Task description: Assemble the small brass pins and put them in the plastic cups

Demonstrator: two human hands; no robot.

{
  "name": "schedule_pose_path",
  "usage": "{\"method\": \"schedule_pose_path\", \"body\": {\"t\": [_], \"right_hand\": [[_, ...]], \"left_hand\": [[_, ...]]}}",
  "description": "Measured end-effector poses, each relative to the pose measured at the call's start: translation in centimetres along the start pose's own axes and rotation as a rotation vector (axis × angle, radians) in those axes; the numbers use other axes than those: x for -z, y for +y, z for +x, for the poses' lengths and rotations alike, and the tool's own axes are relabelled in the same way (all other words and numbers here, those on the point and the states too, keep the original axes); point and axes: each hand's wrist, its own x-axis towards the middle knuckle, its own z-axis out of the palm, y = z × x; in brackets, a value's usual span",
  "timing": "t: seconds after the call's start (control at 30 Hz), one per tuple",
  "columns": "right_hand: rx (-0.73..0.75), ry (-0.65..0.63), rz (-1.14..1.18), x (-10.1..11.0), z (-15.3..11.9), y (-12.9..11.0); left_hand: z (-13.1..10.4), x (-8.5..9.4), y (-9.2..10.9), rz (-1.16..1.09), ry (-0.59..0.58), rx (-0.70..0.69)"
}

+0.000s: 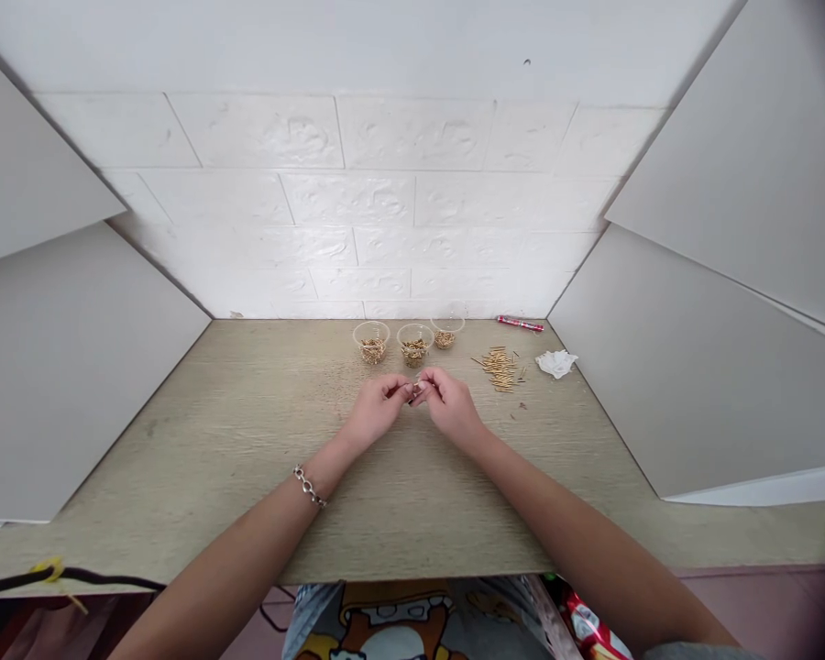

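Note:
My left hand (379, 406) and my right hand (448, 403) meet over the middle of the table, their fingertips nearly touching. Each pinches at something small between them, too tiny to make out. Just beyond the fingers stand three clear plastic cups holding small gold-coloured pieces: a left cup (372, 344), a middle cup (415, 346) and a right cup (446, 330). A pile of thin gold-coloured pins (500, 368) lies to the right of my right hand.
A crumpled white tissue (556, 364) and a red tube-shaped packet (521, 324) lie at the back right of the wooden table (234, 412). White panels stand on both sides, with a white brick-patterned wall behind. A black cable crosses the lower left.

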Motion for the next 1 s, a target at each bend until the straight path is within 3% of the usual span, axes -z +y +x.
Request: {"method": "schedule_pose_path", "body": {"t": [0.2, 0.43, 1.0], "right_hand": [[-0.016, -0.005, 0.019, 0.0, 0.0, 0.0], [-0.040, -0.014, 0.003, -0.1, 0.1, 0.2], [-0.127, -0.042, 0.064, 0.0, 0.3, 0.5]], "left_hand": [[0.0, -0.1, -0.1, -0.031, -0.002, 0.020], [-0.3, 0.5, 1.0, 0.250, 0.030, -0.072], [-0.6, 0.6, 0.4, 0.575, 0.112, -0.304]]}}
